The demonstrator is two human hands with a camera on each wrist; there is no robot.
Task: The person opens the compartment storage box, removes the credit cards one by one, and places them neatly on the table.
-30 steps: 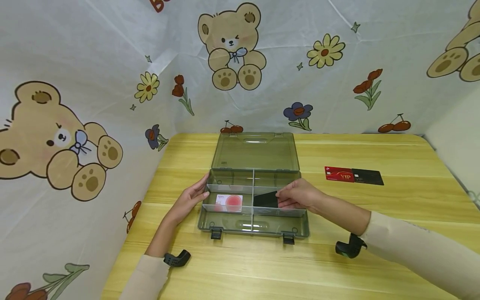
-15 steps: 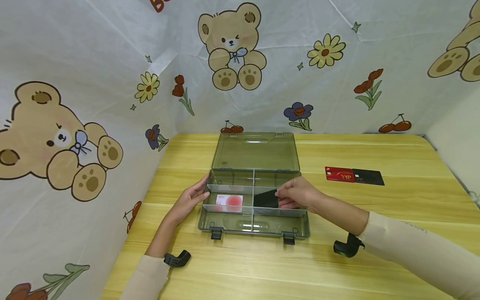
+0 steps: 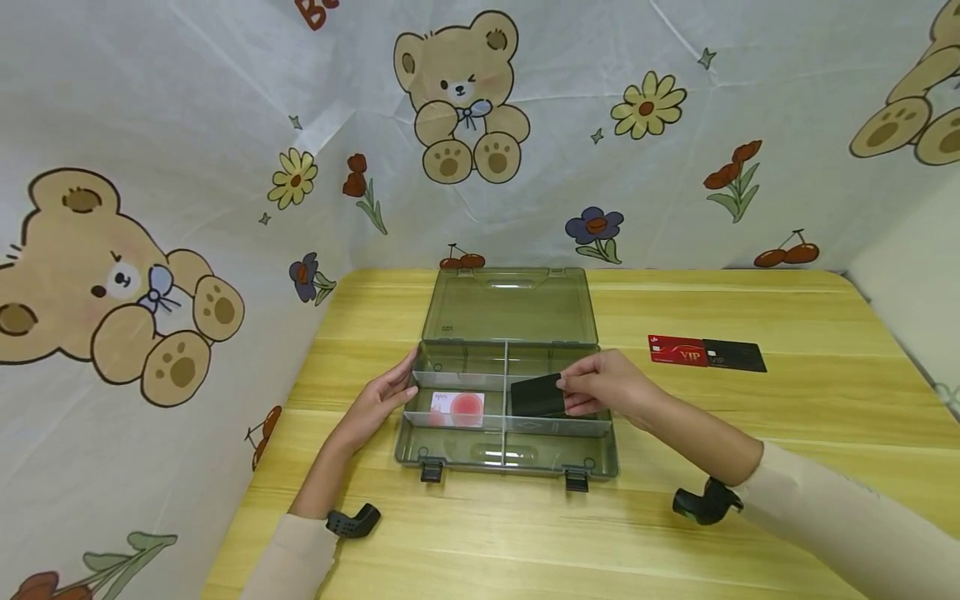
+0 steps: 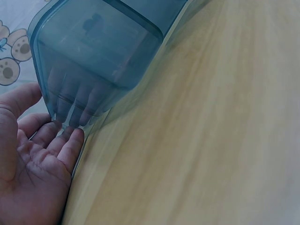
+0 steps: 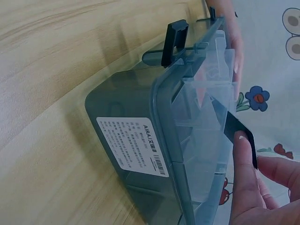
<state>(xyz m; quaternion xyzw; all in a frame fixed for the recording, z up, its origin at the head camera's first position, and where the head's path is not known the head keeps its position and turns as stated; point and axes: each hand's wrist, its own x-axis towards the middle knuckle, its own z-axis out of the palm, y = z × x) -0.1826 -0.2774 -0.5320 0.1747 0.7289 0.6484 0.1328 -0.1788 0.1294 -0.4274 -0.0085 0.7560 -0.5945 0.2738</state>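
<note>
My right hand (image 3: pixel 603 387) pinches a black card (image 3: pixel 537 396) between thumb and fingers at its right end. The card is tilted in the middle right compartment of a smoky translucent organizer box (image 3: pixel 504 471), its lower left part down between the dividers. In the right wrist view, the card (image 5: pixel 241 129) slants up out of the box into the fingertips. My left hand (image 3: pixel 373 407) rests at the box's left side, thumb at the rim; in the left wrist view, its fingertips touch the outer wall. A white and pink card (image 3: pixel 457 408) lies in the middle left compartment.
The lid (image 3: pixel 512 307) lies flipped back behind the box. Two dark latches (image 3: pixel 576 481) hang at its front edge. On the wooden table (image 3: pixel 480 550) to the right, a red VIP card (image 3: pixel 677 351) lies beside a black VIP card (image 3: pixel 735 356). A bear-print cloth (image 3: pixel 547 192) backs the table.
My right hand has shifted slightly right and up with the black card, more of which now shows above the divider. The left hand stays at the box's side.
</note>
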